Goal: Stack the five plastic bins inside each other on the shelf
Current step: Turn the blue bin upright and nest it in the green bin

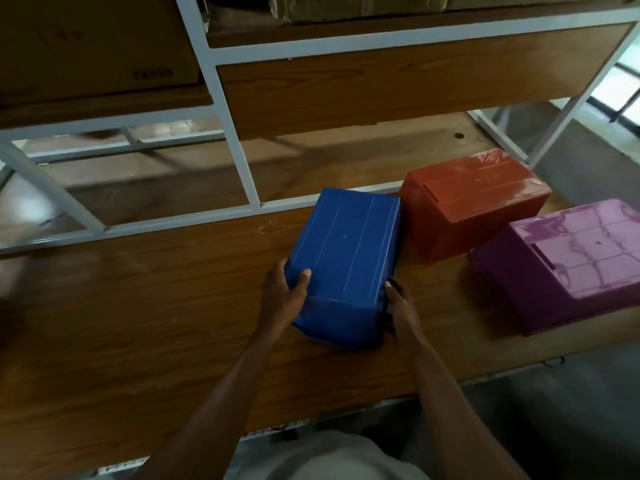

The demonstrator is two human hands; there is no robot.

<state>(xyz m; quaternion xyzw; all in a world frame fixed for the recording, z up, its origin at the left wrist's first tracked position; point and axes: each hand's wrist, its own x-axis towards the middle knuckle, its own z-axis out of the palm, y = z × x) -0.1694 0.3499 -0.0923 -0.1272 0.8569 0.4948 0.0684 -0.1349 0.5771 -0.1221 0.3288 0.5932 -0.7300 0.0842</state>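
On the near wooden shelf board (pixel 173 306), head view, we list as follows.

Item one: blue bin (pixel 346 258), upside down, base uppermost, lying near the middle of the board, long axis running near to far. We grasp it at its near end with both hands. Our left hand (pixel 284 299) curls round the near-left corner, thumb on the upturned base. Our right hand (pixel 401 313) presses and wraps the near-right side; its fingers are largely hidden behind the bin.

Item two: red bin (pixel 474 202), also inverted, just beside the blue bin on its far right, close enough that we cannot tell whether they touch.

Item three: purple bin (pixel 568 265), inverted, at the right edge, near the red one, partly cut off by the frame.

Only three of the five bins show; the other two lie out of view.

Fixtures: white metal frame (pixel 242 161) standing at the far side of the board; cardboard boxes (pixel 97 46) on the upper level.

Hazards, as we judge them: the bins rest mouth-down, so each needs turning over or nesting inverted; mixing orientations would block the stack. Swinging the blue bin while turning it could knock the red bin or strike the frame. Smooth plastic gripped only at one end may slip.
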